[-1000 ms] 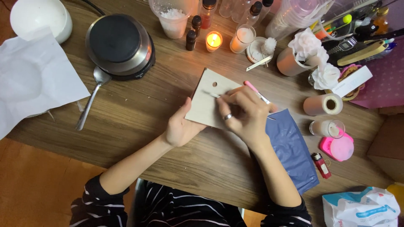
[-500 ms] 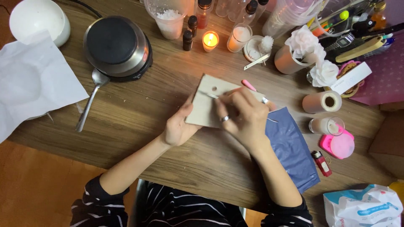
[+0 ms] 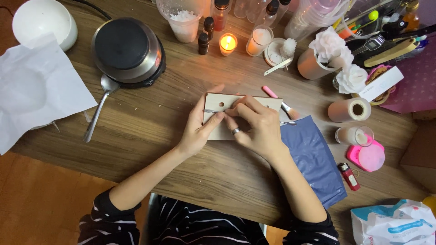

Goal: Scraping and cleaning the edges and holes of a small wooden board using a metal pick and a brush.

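Pale wooden plate (image 3: 218, 131) with hole flat on table (image 3: 150, 131), mid-work. Left hand (image 3: 196, 131) fingers pin its edge; right hand (image 3: 256, 127) fingers pinch thin metal tool (image 3: 210, 111) near hole. Work unfinished.

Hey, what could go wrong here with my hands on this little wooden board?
The lit candle burns just beyond the wooden board; a sleeve reaching past might catch. The thin metal tool under the left hand and right hand could slip and jab a finger.
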